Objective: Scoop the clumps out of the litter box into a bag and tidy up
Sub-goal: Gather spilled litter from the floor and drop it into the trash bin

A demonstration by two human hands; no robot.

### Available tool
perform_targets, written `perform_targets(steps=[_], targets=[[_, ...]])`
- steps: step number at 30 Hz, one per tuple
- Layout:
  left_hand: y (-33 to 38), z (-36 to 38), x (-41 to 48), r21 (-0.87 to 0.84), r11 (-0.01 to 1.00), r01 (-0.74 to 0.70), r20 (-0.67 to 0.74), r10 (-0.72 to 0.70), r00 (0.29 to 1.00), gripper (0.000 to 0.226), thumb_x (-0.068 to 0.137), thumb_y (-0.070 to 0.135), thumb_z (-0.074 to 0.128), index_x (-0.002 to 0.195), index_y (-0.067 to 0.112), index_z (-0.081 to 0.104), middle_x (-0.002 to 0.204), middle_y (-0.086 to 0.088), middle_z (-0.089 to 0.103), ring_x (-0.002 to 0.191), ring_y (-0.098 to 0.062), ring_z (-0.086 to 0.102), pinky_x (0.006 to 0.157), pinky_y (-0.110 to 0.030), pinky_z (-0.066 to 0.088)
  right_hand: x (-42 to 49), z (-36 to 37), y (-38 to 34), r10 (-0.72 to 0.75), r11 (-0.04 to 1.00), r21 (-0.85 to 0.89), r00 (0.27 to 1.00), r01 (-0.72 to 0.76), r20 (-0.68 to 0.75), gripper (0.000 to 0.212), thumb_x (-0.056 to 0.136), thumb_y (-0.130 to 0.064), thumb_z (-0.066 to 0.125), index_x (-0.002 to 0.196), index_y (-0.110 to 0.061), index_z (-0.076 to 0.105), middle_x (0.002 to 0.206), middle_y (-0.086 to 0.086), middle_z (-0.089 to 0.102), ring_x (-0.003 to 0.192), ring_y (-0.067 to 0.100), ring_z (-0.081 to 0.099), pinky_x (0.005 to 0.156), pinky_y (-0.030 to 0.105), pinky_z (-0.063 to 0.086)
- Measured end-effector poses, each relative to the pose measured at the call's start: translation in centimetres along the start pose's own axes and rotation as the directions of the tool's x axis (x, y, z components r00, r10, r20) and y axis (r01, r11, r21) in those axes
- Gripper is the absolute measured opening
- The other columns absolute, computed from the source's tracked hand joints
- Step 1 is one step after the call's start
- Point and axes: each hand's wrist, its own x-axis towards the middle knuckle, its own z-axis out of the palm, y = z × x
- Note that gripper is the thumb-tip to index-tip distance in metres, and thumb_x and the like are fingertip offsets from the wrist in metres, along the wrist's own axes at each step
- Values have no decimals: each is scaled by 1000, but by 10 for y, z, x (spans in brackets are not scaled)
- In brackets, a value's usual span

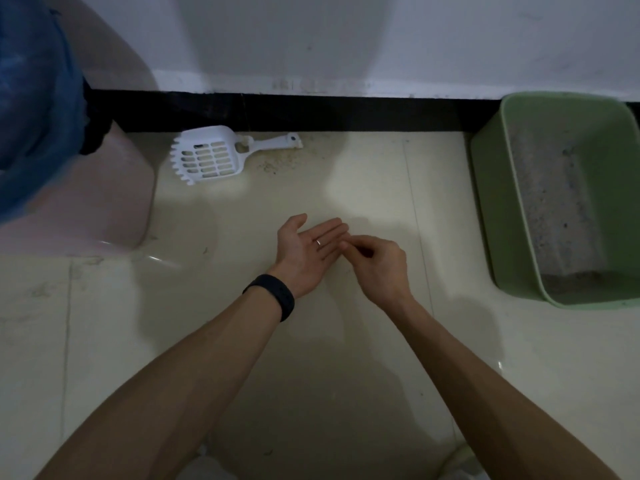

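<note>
A green litter box (491,188) with grey litter stands on the floor at the right, against the wall. A white slotted scoop (211,155) lies on the tiles near the black skirting, untouched. A blue plastic bag (31,98) lines a pink bin (114,202) at the left. My left hand (308,252) is held palm up with straight fingers over the middle of the floor, a ring on one finger. My right hand (375,263) has its fingers curled, and their tips touch the left hand's fingertips. I cannot make out anything between them.
Scattered litter grains (277,161) lie on the cream tiles by the scoop's handle. A black skirting strip (311,112) runs along the white wall. A dark band sits on my left wrist (273,296).
</note>
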Motion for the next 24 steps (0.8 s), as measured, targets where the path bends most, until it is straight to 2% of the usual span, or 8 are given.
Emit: perform_targets(steps=[3,5,8,11,13,15,17,24], targets=[[2,-1,0,-12,1000,2,23,-2,1000,59,96,42,37,124,-3,62,119,-17,69,114,-28,64,106,-37,46,2,-9,9,86,995,54,995,-83,-57,16,87,-34,72,98,-24,77,90,-16,74,82,-6,66,75,4,46],[3,-3,1,-6,1000,9,30,-9,999,58,95,43,37,124,-1,63,119,-16,69,114,-26,65,107,-37,44,2,-15,18,174,980,111,982,-164,-80,18,85,-37,74,95,-23,76,86,-15,73,78,-5,66,69,5,47],[6,-8,2,5,1000,14,23,-14,1000,58,95,43,37,123,0,63,120,-15,69,115,-25,64,109,-37,43,-4,-20,38,242,968,92,967,-235,-74,22,88,-35,70,102,-19,75,95,-10,72,85,0,64,77,14,48],[5,-15,2,6,1000,9,0,-9,1000,58,94,43,39,124,0,63,120,-15,69,116,-26,64,110,-38,41,-14,-18,62,190,975,-107,979,-197,-74,17,94,-28,61,104,-20,72,100,-6,69,88,7,61,84,23,50],[4,-19,2,6,1000,4,-12,-4,1000,57,94,43,39,124,0,63,120,-15,68,116,-26,64,110,-38,41,-21,-15,76,103,974,-194,991,-117,-80,21,96,-24,57,111,-19,70,108,-2,66,88,8,58,84,20,45],[4,-22,2,13,1000,-3,-24,3,1000,57,94,43,39,124,0,63,120,-15,68,115,-26,64,110,-38,41,-29,-10,84,29,974,-224,996,-47,-83,25,95,-25,58,117,-18,68,113,-1,63,88,6,57,86,18,46],[6,-25,2,23,1000,-12,-37,13,999,58,94,43,39,124,0,63,120,-15,68,115,-26,64,110,-38,41,-37,-5,90,-28,969,-246,996,8,-80,27,93,-29,62,117,-18,69,112,-1,61,92,9,58,90,25,50],[-1,-22,-1,44,999,-9,-51,11,999,58,95,44,38,124,1,63,119,-14,69,115,-25,64,110,-38,41,-35,4,90,-75,968,-248,988,41,-132,28,91,-34,67,112,-16,73,105,0,65,93,15,61,89,29,51]])
